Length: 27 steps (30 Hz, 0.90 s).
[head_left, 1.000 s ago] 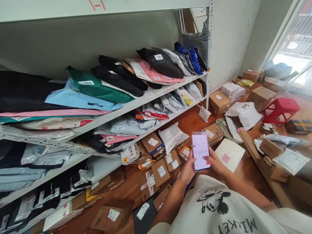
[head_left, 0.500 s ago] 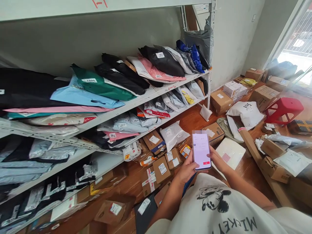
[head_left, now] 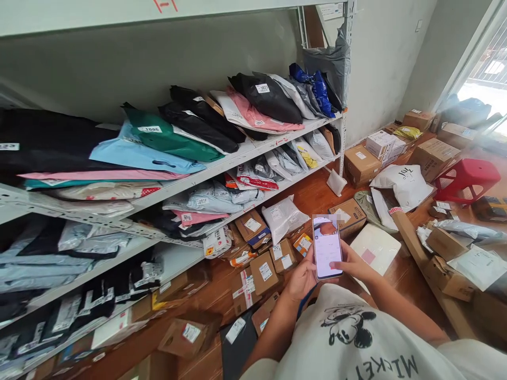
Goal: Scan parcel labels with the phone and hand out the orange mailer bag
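A smartphone [head_left: 327,248] is held upright in front of my chest, its lit screen facing me. On the screen, a small picture fills the upper part and a pale page lies below. My left hand [head_left: 301,275] is closed around the phone's left side and lower edge. At the other side, my right hand [head_left: 352,261] grips the phone too, with its thumb over a red patch low on the screen. Fingers behind the phone are hidden.
Metal shelves [head_left: 237,158] on the left hold several labelled parcel bags, including a green one [head_left: 174,138]. Cardboard boxes [head_left: 264,273] and parcels cover much of the wooden floor. A red stool [head_left: 467,177] stands at the right, near a long carton [head_left: 420,264].
The phone screen now displays a picture in its upper part. My right thumb has moved down and inward onto the screen. The view has shifted slightly.
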Available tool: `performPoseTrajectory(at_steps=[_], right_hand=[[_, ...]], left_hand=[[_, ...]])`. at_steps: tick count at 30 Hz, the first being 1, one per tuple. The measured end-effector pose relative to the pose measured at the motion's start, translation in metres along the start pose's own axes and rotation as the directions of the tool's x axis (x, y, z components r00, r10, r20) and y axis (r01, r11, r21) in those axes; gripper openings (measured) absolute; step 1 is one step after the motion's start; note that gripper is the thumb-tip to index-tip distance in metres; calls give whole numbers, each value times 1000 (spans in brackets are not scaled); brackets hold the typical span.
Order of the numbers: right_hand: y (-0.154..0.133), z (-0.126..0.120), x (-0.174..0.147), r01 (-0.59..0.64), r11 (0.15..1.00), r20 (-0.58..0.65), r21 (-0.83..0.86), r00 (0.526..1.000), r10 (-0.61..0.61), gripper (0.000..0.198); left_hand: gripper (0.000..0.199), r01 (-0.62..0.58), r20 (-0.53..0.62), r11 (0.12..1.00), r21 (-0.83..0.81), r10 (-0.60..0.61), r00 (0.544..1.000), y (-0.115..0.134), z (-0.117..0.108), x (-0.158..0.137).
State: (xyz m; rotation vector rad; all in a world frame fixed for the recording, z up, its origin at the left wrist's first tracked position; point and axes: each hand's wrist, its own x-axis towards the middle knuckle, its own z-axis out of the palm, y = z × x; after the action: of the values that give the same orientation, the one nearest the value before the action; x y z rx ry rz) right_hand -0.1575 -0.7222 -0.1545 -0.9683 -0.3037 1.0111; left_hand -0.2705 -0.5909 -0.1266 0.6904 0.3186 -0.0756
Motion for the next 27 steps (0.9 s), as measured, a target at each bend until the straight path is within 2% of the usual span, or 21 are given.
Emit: performPoseTrajectory(at_steps=[3,8,10,12,14,17,19,21,24,27], right_hand=[[9,-1,9,-35,997,-72,65,997,40,49],[20,-8,28,-25,991,-129,129,991,42,60],[21,-13,30,-29,988,-122,150,991,48,64],[22,-20,28,-37,985,-107,171,993,56,68],[23,-27,23,-39,981,-99,190,993,59,74],[23,-38,13,-32,976,-103,215,993,56,80],[21,-43,7,-12,969,-116,247,992,42,79],[19,-48,3,21,957,-136,289,990,20,79],[17,-55,1,46,946,-170,322,985,10,82],[17,-64,5,17,938,-219,346,974,63,80]], left_hand=[[101,-6,-80,1000,-9,6,997,-7,-6,3],[84,-27,-199,1000,-9,24,980,-28,-15,9],[81,-38,-228,997,68,52,972,-39,-16,12],[78,-40,-254,971,237,102,962,-49,-15,16],[75,-49,-207,877,479,168,964,-55,-10,20],[69,-105,-34,647,755,198,980,-57,2,27],[66,-131,44,544,829,171,984,-54,10,31],[62,-149,85,508,848,148,985,-50,18,34],[59,-189,128,529,827,150,980,-45,22,40],[67,-122,47,676,727,128,991,-43,18,49]])
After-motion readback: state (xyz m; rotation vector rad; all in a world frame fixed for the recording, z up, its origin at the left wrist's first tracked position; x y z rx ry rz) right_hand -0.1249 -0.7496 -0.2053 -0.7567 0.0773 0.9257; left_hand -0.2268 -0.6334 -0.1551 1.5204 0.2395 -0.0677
